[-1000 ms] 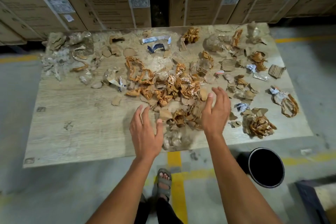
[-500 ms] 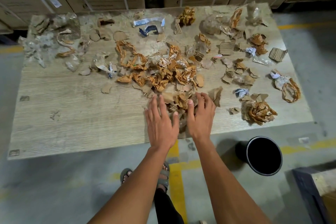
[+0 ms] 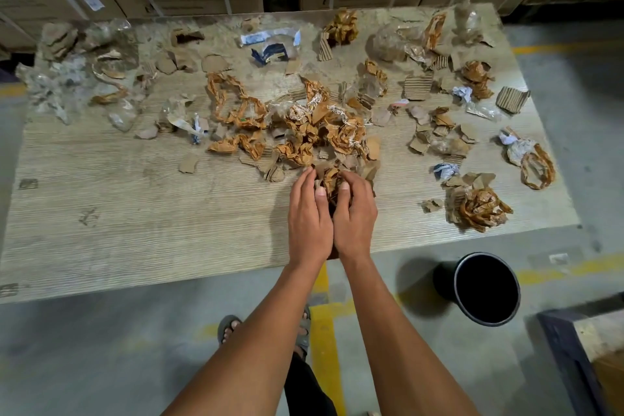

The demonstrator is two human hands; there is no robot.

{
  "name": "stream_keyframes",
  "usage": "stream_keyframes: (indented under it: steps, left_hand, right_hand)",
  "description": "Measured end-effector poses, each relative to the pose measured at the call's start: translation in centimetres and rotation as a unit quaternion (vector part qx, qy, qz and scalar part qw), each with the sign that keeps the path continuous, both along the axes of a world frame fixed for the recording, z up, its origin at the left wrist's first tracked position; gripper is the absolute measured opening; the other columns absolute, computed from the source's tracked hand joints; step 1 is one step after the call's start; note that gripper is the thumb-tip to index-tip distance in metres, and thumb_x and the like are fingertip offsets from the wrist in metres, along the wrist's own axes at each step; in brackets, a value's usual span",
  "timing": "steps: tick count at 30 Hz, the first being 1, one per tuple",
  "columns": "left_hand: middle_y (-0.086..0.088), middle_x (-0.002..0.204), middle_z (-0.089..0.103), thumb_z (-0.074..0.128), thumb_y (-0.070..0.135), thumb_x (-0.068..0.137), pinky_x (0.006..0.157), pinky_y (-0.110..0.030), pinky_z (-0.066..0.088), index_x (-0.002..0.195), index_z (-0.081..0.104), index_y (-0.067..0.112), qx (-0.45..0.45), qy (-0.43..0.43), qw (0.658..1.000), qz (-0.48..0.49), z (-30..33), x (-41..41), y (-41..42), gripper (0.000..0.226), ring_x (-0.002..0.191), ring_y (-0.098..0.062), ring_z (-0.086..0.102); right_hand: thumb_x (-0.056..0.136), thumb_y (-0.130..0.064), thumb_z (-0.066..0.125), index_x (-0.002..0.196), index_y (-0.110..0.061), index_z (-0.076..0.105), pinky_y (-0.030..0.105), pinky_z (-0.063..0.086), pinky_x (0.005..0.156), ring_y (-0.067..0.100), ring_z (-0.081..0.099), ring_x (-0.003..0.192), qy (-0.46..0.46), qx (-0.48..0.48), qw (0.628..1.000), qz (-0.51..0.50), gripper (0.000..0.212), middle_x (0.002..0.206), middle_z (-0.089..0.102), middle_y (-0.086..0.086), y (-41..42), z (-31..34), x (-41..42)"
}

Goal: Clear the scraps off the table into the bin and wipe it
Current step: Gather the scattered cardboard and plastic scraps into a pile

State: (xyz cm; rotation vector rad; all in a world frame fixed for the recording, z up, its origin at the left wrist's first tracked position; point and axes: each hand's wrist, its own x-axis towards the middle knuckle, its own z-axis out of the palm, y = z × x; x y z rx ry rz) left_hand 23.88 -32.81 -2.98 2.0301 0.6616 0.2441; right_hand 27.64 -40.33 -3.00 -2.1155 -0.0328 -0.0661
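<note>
So we've got both hands cupped together near the front edge of the table, roughly mid-width. The left hand and right hand are side by side with their inner edges touching, fingers curled in around a wad of crumpled brown paper and cardboard bits. That's a two-handed scoop, both hands closed on the same clump.

What matters for the next move, as we read it, is where the bin sits. It's on the floor, off the front edge and well over toward the front right corner, so from the grip it lies to the right and back toward us, and lower. The right hand is the nearer one. Looks to us like the whole cupped load has to swing right and come back over the front edge without anything dribbling out between the palms.

The rest of the scraps run in a wide band from the far left corner to the far right corner, thickest just beyond the fingertips. There's a separate ball of brown tape and paper near the front right corner, pretty much between the hands and the bin.

Stuff we can't tell: how much is actually inside the cupped hands, since the backs of the hands cover it, and whether the bin already has anything in it; the inside is just black. No cloth for wiping in sight either.
</note>
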Motion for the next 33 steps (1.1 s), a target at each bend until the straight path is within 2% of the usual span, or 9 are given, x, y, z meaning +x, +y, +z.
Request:
stream_keyframes:
  steps: [3, 8, 12, 14, 20, 23, 27, 31, 33]
  left_hand:
    - [-0.002, 0.171, 0.041, 0.034, 0.035, 0.121, 0.119, -0.003, 0.017, 0.165, 0.045, 0.013, 0.010, 0.009, 1.000, 0.003, 0.0, 0.0, -0.2, 0.050, 0.157, -0.015, 0.037]
    - [-0.004, 0.168, 0.045, 0.031, 0.038, 0.120, 0.125, -0.031, 0.034, 0.162, 0.048, 0.011, 0.034, 0.006, 0.999, 0.023, -0.3, 0.3, -0.9, 0.053, 0.156, -0.018, 0.040]
    - [-0.003, 0.167, 0.046, 0.035, 0.032, 0.120, 0.126, -0.034, 0.035, 0.162, 0.049, 0.012, 0.051, 0.002, 0.998, 0.031, -0.6, 0.5, -1.1, 0.048, 0.155, -0.018, 0.041]
    - [-0.002, 0.167, 0.046, 0.034, 0.031, 0.120, 0.126, -0.032, 0.034, 0.162, 0.048, 0.013, 0.057, -0.001, 0.998, 0.036, -0.6, 0.6, -1.2, 0.048, 0.155, -0.017, 0.040]
    - [0.005, 0.169, 0.048, 0.031, 0.038, 0.119, 0.128, -0.040, 0.037, 0.164, 0.049, 0.024, 0.066, -0.014, 0.997, 0.026, -1.0, 0.9, -1.2, 0.051, 0.158, -0.015, 0.039]
    - [0.009, 0.167, 0.051, 0.036, 0.036, 0.117, 0.127, -0.030, 0.036, 0.161, 0.054, 0.026, 0.021, -0.033, 0.999, 0.032, -0.8, 0.9, -1.0, 0.049, 0.157, -0.010, 0.040]
    - [0.009, 0.160, 0.057, 0.039, 0.035, 0.117, 0.118, -0.023, 0.041, 0.157, 0.059, 0.026, -0.059, -0.052, 0.995, 0.063, -0.2, 1.2, -1.0, 0.045, 0.148, -0.006, 0.050]
    - [0.015, 0.147, 0.066, 0.048, 0.038, 0.117, 0.106, -0.019, 0.048, 0.144, 0.068, 0.032, -0.134, -0.068, 0.984, 0.099, 1.4, 1.7, -1.1, 0.034, 0.134, 0.001, 0.059]
    - [0.016, 0.136, 0.072, 0.053, 0.039, 0.115, 0.103, -0.022, 0.052, 0.133, 0.073, 0.032, -0.163, -0.084, 0.977, 0.111, 2.2, 1.8, -1.1, 0.027, 0.128, 0.000, 0.064]
  right_hand:
    - [0.110, -0.018, 0.061, 0.139, -0.010, 0.065, 0.035, 0.052, 0.105, 0.018, 0.063, 0.124, -0.053, -0.018, 0.998, -0.017, 0.030, 0.134, 0.067, 0.004, -0.5, 0.7, -0.2]
    - [0.103, -0.020, 0.074, 0.141, -0.010, 0.062, 0.037, 0.040, 0.118, 0.027, 0.052, 0.143, -0.136, -0.111, 0.983, -0.056, 0.042, 0.152, 0.057, 0.010, -2.3, 1.4, 0.0]
    - [0.112, -0.050, 0.050, 0.166, -0.020, 0.036, 0.052, 0.027, 0.131, 0.023, 0.026, 0.163, 0.000, -0.126, 0.990, -0.064, 0.063, 0.177, 0.027, 0.003, -3.0, 1.0, 0.6]
    - [0.115, -0.054, 0.036, 0.171, -0.023, 0.027, 0.052, 0.027, 0.133, 0.019, 0.024, 0.164, 0.043, -0.099, 0.994, -0.023, 0.065, 0.178, 0.028, 0.001, -2.8, 0.6, 0.9]
    - [0.118, -0.034, 0.034, 0.156, -0.013, 0.056, 0.026, 0.039, 0.117, 0.017, 0.054, 0.141, 0.013, -0.030, 0.999, 0.032, 0.049, 0.153, 0.063, 0.003, -1.1, 0.3, 1.0]
    - [0.117, -0.031, 0.039, 0.141, -0.015, 0.070, 0.035, 0.053, 0.105, 0.012, 0.065, 0.123, 0.025, 0.020, 0.999, 0.018, 0.043, 0.132, 0.073, -0.001, -0.5, 0.1, 1.1]
    - [0.114, -0.039, 0.050, 0.127, -0.019, 0.075, 0.041, 0.058, 0.096, 0.013, 0.070, 0.111, 0.093, 0.126, 0.987, -0.034, 0.035, 0.118, 0.076, -0.005, 0.5, 0.8, 0.6]
    - [0.106, -0.059, 0.057, 0.109, -0.020, 0.075, 0.047, 0.059, 0.086, 0.019, 0.068, 0.096, 0.154, 0.228, 0.960, -0.062, 0.043, 0.111, 0.072, 0.013, 1.4, 1.4, 0.7]
    - [0.109, -0.059, 0.056, 0.096, -0.019, 0.071, 0.048, 0.054, 0.077, 0.020, 0.061, 0.083, 0.178, 0.253, 0.949, -0.065, 0.045, 0.097, 0.068, 0.014, 1.6, 1.8, 0.8]
